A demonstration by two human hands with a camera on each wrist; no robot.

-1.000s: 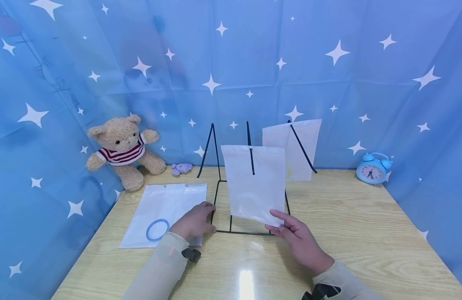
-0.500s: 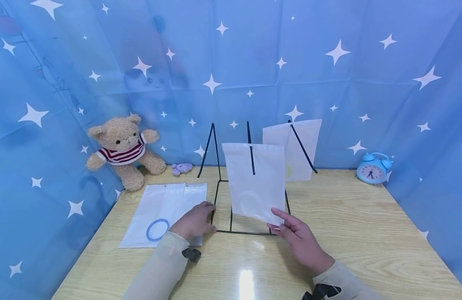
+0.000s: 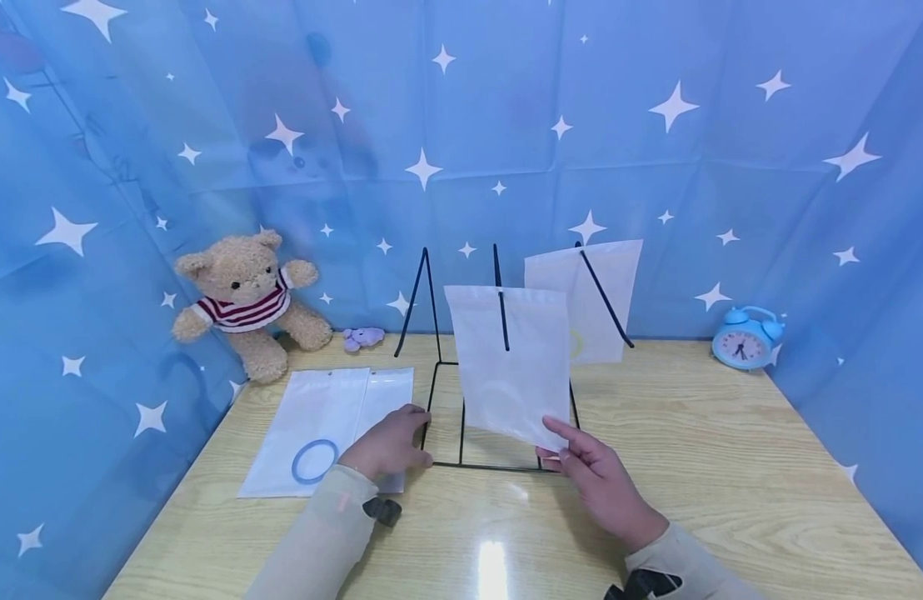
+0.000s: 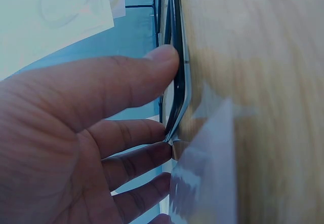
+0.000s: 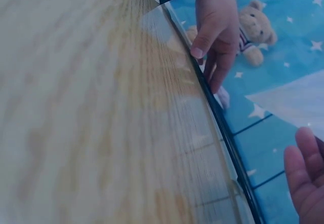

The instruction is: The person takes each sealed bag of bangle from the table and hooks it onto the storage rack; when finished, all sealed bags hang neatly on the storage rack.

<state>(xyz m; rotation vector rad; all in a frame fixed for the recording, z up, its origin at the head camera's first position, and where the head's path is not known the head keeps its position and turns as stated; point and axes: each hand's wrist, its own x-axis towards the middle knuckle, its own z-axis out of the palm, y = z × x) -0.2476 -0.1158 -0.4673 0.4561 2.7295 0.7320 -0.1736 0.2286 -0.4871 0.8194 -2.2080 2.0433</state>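
A black wire rack (image 3: pixel 486 467) with three upright hooks stands on the table. My left hand (image 3: pixel 390 440) holds the front left corner of its base, the thumb (image 4: pixel 163 54) on the front bar. A white zip bag (image 3: pixel 506 367), with a faint round shape in it, hangs from the middle hook. At its lower right corner is my right hand (image 3: pixel 600 479), fingers extended; whether they touch the bag cannot be told. Another white bag (image 3: pixel 604 292), showing a yellow curve, hangs from the right hook. The left hook (image 3: pixel 426 292) carries nothing.
Two overlapping white bags (image 3: pixel 311 400) lie left of the rack, with a blue ring (image 3: pixel 315 461) showing on or in one. A teddy bear (image 3: pixel 244 292) and a small purple toy (image 3: pixel 363 337) sit behind. A blue alarm clock (image 3: pixel 742 342) stands back right.
The hanging bag's lower edge has risen slightly and settled, and my right hand has shifted slightly right at its corner. My left hand stays in place on the rack.
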